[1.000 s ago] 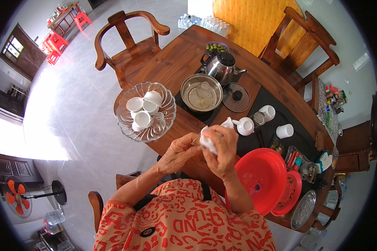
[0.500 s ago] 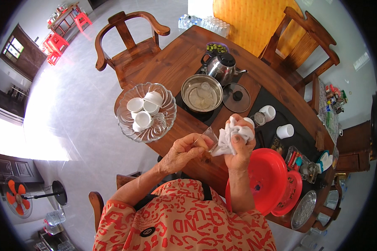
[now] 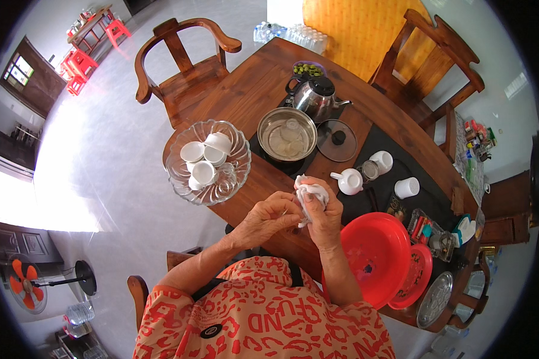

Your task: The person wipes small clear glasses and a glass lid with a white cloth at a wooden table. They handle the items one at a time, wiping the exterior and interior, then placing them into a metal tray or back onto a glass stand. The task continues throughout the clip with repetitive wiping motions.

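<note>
My right hand point(image 3: 324, 222) is closed around a crumpled white cloth point(image 3: 311, 194), bunched above the table's near edge. Close against it on the left, my left hand point(image 3: 268, 220) has its fingers curled on a small clear glass, which is now almost wholly hidden by the fingers and cloth. A scalloped glass bowl point(image 3: 176, 179) to the left holds several white cups point(image 3: 204, 172) and a clear glass piece. Beyond my hands, a steel pot point(image 3: 262, 140) contains water and small glasses point(image 3: 288, 134). Just past my right hand rests a white pitcher point(image 3: 350, 181).
A steel kettle point(image 3: 317, 99) and a glass lid point(image 3: 335, 143) stand by the pot. To the right are white cups point(image 3: 407, 188), a large red basin point(image 3: 377, 239), a red tray point(image 3: 414, 281) and a round metal tray point(image 3: 434, 299). Wooden chairs point(image 3: 182, 72) surround the table point(image 3: 233, 96).
The cloth and my right hand have moved left and slightly down, against my left hand. The glass, plainly visible before, is now covered, and the white pitcher has come into fuller view.
</note>
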`<state>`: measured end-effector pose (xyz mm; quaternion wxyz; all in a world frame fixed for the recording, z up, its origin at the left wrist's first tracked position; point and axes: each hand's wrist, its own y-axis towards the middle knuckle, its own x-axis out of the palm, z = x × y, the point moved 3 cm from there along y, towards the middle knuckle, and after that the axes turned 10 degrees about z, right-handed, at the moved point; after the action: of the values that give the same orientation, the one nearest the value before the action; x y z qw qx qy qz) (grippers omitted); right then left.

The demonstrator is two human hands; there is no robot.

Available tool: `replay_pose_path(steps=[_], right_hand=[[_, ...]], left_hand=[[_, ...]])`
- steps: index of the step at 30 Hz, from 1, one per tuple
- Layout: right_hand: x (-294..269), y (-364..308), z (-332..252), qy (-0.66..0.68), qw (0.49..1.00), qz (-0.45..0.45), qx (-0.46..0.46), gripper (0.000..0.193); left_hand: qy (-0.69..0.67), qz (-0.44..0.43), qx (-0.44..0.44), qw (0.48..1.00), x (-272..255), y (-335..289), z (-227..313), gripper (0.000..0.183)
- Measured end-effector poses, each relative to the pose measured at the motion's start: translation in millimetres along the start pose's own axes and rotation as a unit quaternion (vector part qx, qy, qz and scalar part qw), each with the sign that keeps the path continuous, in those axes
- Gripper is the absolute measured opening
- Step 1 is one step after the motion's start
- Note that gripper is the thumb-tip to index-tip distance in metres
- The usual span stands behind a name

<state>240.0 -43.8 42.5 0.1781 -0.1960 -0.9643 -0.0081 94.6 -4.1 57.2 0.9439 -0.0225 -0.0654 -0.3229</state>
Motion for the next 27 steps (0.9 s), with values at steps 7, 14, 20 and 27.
replay_pose_path(steps=[7,14,20,27], right_hand=[[25,-14,-27,-0.3,0.864,-0.096,-0.393,0.037],[15,0,-28,-0.216,0.934,-0.018,-0.283,0.032],[0,5,-8,-0.046,0.998,0.021,-0.043,0.022],[30,-12,-41,-0.307,0.853,-0.088,-0.412,0.031]], left_hand=[[-0.044,0.029,-0.088,0.995,-4,-5,-9,0.016],[-0.081,0.016,-0.082,0.993,-4,-6,-8,0.015],[-0.156,0.004,-0.077,0.985,0,-6,-1,0.012],[-0.057,0.032,-0.04,0.997,-8,-8,-3,0.018]])
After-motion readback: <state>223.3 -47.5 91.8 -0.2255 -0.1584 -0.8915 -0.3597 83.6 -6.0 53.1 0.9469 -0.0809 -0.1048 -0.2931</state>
